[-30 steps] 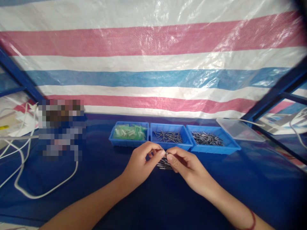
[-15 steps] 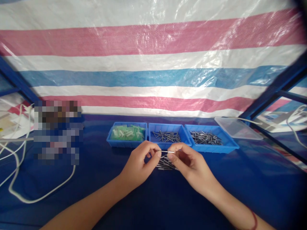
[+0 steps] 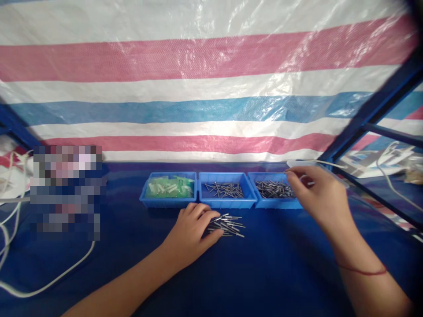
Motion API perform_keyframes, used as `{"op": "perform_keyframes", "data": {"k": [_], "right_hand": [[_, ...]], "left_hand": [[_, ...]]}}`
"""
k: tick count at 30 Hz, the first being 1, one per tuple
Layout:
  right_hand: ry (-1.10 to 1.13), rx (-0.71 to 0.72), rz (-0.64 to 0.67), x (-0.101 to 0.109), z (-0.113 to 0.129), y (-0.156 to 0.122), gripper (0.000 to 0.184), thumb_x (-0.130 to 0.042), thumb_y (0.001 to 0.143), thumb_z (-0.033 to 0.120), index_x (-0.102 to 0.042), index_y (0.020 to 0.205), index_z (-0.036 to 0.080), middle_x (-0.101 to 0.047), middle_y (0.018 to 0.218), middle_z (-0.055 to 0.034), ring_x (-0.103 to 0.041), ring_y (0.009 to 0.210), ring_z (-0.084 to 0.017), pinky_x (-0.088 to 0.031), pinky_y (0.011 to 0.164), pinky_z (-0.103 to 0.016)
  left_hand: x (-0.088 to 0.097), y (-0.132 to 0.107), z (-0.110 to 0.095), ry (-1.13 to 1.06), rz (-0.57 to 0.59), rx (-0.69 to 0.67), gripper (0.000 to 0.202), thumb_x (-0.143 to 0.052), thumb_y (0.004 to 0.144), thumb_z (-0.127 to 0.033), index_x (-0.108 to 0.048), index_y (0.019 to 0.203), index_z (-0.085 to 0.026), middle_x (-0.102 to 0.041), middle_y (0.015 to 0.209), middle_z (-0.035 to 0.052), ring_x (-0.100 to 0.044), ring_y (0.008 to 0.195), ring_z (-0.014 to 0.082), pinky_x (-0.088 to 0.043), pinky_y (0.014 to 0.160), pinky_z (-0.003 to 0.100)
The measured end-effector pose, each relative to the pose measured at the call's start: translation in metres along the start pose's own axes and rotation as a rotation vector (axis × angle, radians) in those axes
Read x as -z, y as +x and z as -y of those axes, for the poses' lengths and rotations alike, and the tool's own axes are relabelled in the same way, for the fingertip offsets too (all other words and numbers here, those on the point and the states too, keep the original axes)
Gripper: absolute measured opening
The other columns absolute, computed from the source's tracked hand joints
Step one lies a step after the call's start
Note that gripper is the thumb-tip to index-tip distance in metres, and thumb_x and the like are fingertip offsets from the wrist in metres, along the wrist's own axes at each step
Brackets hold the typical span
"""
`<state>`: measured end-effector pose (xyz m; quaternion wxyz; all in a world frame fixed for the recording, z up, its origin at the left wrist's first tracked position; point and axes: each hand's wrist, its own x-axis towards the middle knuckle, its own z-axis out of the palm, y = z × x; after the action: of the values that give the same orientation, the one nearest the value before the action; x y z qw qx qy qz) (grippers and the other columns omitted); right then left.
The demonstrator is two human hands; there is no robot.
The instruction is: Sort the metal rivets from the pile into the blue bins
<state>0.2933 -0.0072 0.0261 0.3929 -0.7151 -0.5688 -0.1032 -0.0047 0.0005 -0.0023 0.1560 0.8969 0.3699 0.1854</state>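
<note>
On the tabletop in front of the bins lies a pile of silver blind rivets. My left hand rests at the pile's left side, thumb and fingers apart, with the rivets partly under its fingertips. My right hand is raised over the right end of the right blue bin, thumb and forefinger pinched. A thin sliver, apparently a rivet, shows at its fingertips; the rest is hidden. That bin holds many dark grey rivets. Looser metal pins lie in the middle blue bin.
A left blue bin contains green and clear plastic packets. Behind my right hand lies a translucent lid. White cables run along the left. A blue frame post stands at right; a striped sheet hangs behind.
My hands have parted from the rivet they held between them. My left hand has lowered to the pile and spread; my right hand has moved right and up to the right bin.
</note>
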Motion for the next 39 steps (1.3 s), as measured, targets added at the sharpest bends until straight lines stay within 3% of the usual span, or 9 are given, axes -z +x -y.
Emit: {"op": "perform_keyframes", "data": {"k": [3, 6, 8, 11, 13, 17, 23, 29, 39], "right_hand": [[-0.109, -0.025, -0.011, 0.0, -0.015, 0.007, 0.024, -0.055, 0.081, 0.033, -0.069, 0.091, 0.016, -0.063, 0.081, -0.0095, -0.054, 0.067, -0.02, -0.042, 0.066, -0.034], [0.04, -0.033, 0.014, 0.003, -0.005, 0.003, 0.023, -0.054, 0.083, 0.035, -0.068, 0.089, 0.017, -0.065, 0.08, -0.0072, -0.055, 0.065, -0.018, -0.042, 0.064, -0.032], [0.227, 0.063, 0.203, 0.004, 0.012, -0.005, 0.022, -0.053, 0.084, 0.037, -0.066, 0.086, 0.019, -0.065, 0.077, -0.0045, -0.056, 0.063, -0.016, -0.043, 0.061, -0.029], [0.38, 0.338, 0.643, 0.003, 0.038, -0.021, 0.021, -0.055, 0.084, 0.039, -0.064, 0.082, 0.02, -0.065, 0.073, -0.0025, -0.058, 0.062, -0.015, -0.043, 0.057, -0.026], [0.374, 0.427, 0.767, -0.002, 0.05, -0.032, 0.019, -0.059, 0.082, 0.039, -0.063, 0.078, 0.021, -0.063, 0.066, -0.0007, -0.057, 0.057, -0.014, -0.039, 0.052, -0.025], [0.291, 0.468, 0.793, -0.016, 0.055, -0.046, 0.014, -0.064, 0.079, 0.035, -0.061, 0.077, 0.022, -0.062, 0.064, 0.0003, -0.057, 0.053, -0.014, -0.035, 0.05, -0.026], [0.215, 0.514, 0.81, -0.024, 0.057, -0.05, 0.007, -0.057, 0.083, 0.017, -0.06, 0.081, 0.023, -0.063, 0.073, -0.0003, -0.06, 0.061, -0.015, -0.039, 0.054, -0.025], [0.35, 0.508, 0.767, -0.026, 0.073, -0.057, 0.011, -0.054, 0.087, 0.021, -0.063, 0.093, 0.023, -0.063, 0.084, -0.0029, -0.063, 0.078, -0.018, -0.047, 0.069, -0.03], [0.561, 0.313, 0.657, -0.033, 0.077, -0.062, 0.018, -0.051, 0.091, 0.032, -0.064, 0.085, 0.022, -0.06, 0.074, -0.0023, -0.055, 0.065, -0.015, -0.043, 0.056, -0.027]], "left_hand": [[-0.003, 0.0, 0.002, 0.085, 0.048, 0.012, 0.039, -0.057, 0.087, -0.044, -0.056, 0.12, -0.022, -0.058, 0.118, 0.0074, -0.05, 0.106, 0.0276, -0.041, 0.087, 0.042], [-0.005, 0.001, 0.003, 0.124, 0.071, 0.018, 0.036, -0.056, 0.089, -0.037, -0.056, 0.121, -0.022, -0.06, 0.117, 0.0064, -0.052, 0.105, 0.0263, -0.04, 0.085, 0.041], [-0.005, 0.002, 0.003, 0.128, 0.081, 0.017, 0.031, -0.054, 0.091, -0.033, -0.057, 0.119, -0.023, -0.061, 0.114, 0.0049, -0.053, 0.102, 0.0246, -0.04, 0.084, 0.039], [-0.003, 0.004, 0.002, 0.131, 0.089, 0.009, 0.024, -0.053, 0.092, -0.029, -0.06, 0.113, -0.023, -0.063, 0.108, 0.0039, -0.054, 0.097, 0.0228, -0.039, 0.08, 0.036], [-0.003, 0.005, 0.002, 0.132, 0.084, 0.006, 0.021, -0.054, 0.091, -0.028, -0.062, 0.11, -0.022, -0.064, 0.106, 0.0038, -0.055, 0.095, 0.0222, -0.039, 0.077, 0.034], [-0.005, 0.004, 0.004, 0.113, 0.057, -0.01, 0.016, -0.055, 0.091, -0.027, -0.063, 0.104, -0.022, -0.064, 0.102, 0.0031, -0.056, 0.091, 0.021, -0.038, 0.074, 0.033], [-0.008, 0.002, 0.006, 0.052, 0.041, -0.037, 0.013, -0.054, 0.092, -0.025, -0.063, 0.099, -0.021, -0.065, 0.098, 0.0028, -0.057, 0.088, 0.0187, -0.039, 0.075, 0.031], [-0.005, 0.001, 0.003, -0.117, -0.045, -0.063, 0.015, -0.05, 0.094, -0.028, -0.063, 0.097, -0.02, -0.066, 0.098, 0.0027, -0.06, 0.091, 0.0175, -0.041, 0.08, 0.03], [-0.005, 0.002, 0.004, -0.254, -0.096, -0.005, 0.018, -0.049, 0.094, -0.026, -0.064, 0.104, -0.022, -0.069, 0.1, 0.0014, -0.062, 0.091, 0.0165, -0.042, 0.081, 0.028]]}}
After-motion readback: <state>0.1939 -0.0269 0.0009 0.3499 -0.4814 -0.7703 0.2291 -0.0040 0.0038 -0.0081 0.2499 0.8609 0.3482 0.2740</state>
